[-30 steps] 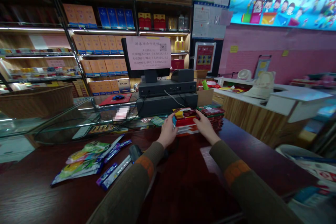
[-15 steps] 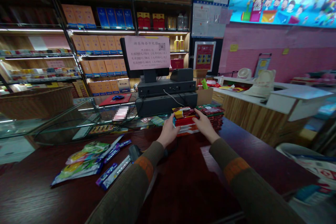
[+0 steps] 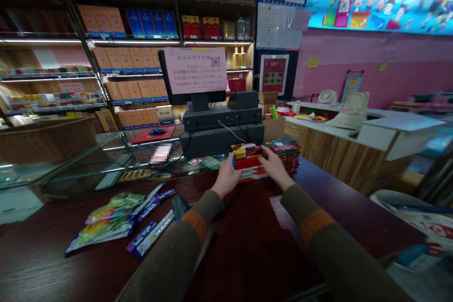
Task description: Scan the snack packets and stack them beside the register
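A stack of red and yellow packets (image 3: 247, 163) stands on the dark wooden counter (image 3: 247, 245), in front of the black cash-register base. My left hand (image 3: 226, 177) is pressed against the stack's left side, thumb toward me. On the right side, my right hand (image 3: 275, 166) grips the same stack, its fingers on the upper edge. Directly to the right, touching or nearly so, is a second stack of dark red and green packets (image 3: 292, 155), partly hidden by my right hand.
Colourful snack bags (image 3: 106, 222) and purple-blue sticks (image 3: 141, 238) lie at the left, near a black scanner (image 3: 180, 207). Behind are a monitor with a pink sign (image 3: 196, 71) and a glass case. A white bin (image 3: 389, 198) stands at the right.
The view has shifted slightly. Both hands stay on the sides of the red and yellow stack, with little visible movement.
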Demonstrator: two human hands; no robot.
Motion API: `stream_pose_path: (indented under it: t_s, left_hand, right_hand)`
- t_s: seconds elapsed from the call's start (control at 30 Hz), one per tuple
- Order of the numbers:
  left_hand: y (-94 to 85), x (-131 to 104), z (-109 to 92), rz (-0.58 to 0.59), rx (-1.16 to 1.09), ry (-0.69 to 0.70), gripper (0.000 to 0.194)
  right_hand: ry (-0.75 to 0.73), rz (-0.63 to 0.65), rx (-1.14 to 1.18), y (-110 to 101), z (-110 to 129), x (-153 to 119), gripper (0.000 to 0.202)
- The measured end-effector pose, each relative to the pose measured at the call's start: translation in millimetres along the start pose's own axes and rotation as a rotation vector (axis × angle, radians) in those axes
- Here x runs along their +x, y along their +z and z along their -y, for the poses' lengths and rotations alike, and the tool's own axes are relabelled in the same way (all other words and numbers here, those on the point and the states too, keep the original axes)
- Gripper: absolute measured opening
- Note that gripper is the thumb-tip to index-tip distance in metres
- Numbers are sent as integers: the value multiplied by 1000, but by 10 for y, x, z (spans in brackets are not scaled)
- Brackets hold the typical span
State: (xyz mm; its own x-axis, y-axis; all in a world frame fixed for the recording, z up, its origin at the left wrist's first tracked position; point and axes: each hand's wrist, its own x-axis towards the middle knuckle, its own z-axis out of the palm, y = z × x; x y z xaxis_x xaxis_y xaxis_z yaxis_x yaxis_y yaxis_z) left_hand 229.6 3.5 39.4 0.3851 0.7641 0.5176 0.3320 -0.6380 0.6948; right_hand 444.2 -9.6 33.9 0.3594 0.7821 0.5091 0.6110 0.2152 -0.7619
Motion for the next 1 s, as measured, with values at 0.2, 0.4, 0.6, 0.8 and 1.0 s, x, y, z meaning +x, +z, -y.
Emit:
stream_pose_path:
  t_s: [0.2,0.4,0.6,0.8,1.0]
  left_hand:
    - [-11,-1,17,7,-29,-11,78]
    - [-56,6,25,-16,-21,-22,78]
    - [-165,-35,55,-45,-11,-66,75]
    - [-331,-114,106,-81,0,-68,71]
    - [-564,-173,201,-128,-20,-90,69]
  right_hand:
    - [2,-7,4,14,-8,-8,62]
    - [-9,-16,-14,-31,18,-27,63]
    - [-29,-62,37,-51,24,-82,62]
    - [-12,-70,19,-67,135,-198,60]
    - [-39,-72,21,-15,353,-312,57]
